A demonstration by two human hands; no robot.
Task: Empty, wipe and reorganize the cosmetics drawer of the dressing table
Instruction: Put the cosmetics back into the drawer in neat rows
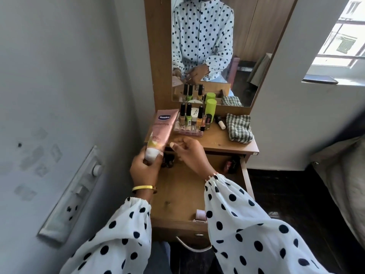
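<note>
Left hand (145,171) is clamped round the cap end of a pink lotion tube (161,131), held above the open drawer (177,196); right hand (189,153) is kept apart, fingers loosely curled, empty. Nail polish bottles (190,117) crowded on the tabletop (223,142) could be toppled if the tube is set down carelessly.

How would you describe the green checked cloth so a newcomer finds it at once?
Start at the mirror and drop to the wooden tabletop below it. At the tabletop's right end, beyond the cluster of nail polish bottles and the lime-green cylinder, lies the folded cloth. It is the only fabric there, soft and checked green and white among hard containers.
</note>
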